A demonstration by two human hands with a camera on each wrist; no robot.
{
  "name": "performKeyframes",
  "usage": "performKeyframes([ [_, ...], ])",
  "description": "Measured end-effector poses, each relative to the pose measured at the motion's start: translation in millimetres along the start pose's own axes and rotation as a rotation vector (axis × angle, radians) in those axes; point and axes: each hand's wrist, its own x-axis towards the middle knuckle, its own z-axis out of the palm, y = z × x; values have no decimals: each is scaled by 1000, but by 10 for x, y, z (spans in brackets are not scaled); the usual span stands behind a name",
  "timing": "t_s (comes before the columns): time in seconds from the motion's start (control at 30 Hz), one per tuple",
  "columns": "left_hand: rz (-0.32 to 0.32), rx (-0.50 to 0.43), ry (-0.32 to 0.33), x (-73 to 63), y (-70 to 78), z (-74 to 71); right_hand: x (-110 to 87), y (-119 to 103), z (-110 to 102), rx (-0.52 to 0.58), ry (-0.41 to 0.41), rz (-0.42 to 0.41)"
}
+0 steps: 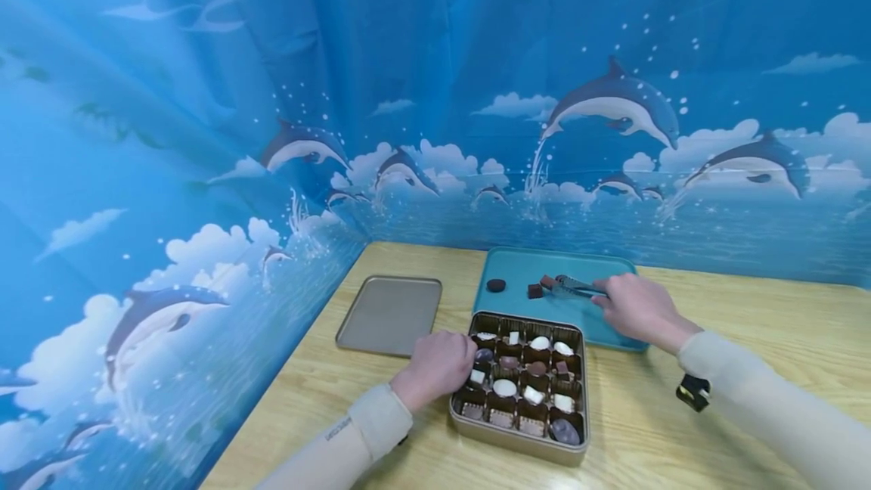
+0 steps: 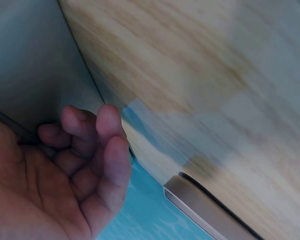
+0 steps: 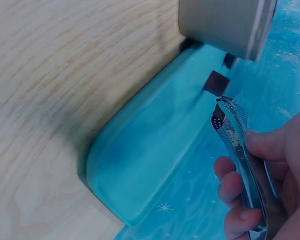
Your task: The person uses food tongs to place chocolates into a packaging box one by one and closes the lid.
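My right hand (image 1: pixel 636 308) grips metal tongs (image 1: pixel 575 286), their perforated tips around a small brown chocolate (image 1: pixel 547 280) above the teal tray (image 1: pixel 605 321). A dark square chocolate (image 1: pixel 535 291) lies next to the tips, and a round dark chocolate (image 1: pixel 496 286) sits farther left. My left hand (image 1: pixel 441 363) rests at the left rim of the divided metal tin (image 1: pixel 520 441). In the left wrist view the fingers (image 2: pixel 110 122) are loosely curled beside the tin wall (image 2: pixel 35 55); the thumb is hidden. White, brown and dark chocolates fill many compartments.
A flat metal lid (image 1: pixel 391 314) lies on the wooden table (image 1: pixel 735 316), left of the teal tray. The tin stands in front of the tray, close to its near edge. A blue dolphin-print curtain (image 1: pixel 435 97) closes off the back and left sides.
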Motion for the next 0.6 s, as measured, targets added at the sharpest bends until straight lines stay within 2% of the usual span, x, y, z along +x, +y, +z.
performKeyframes([
  [0.27, 6, 8, -6, 14, -10, 24, -221, -76, -192, 0, 38, -37],
  [0.6, -15, 0, -13, 24, -12, 34, -566, -259, -415, 24, 65, -129],
])
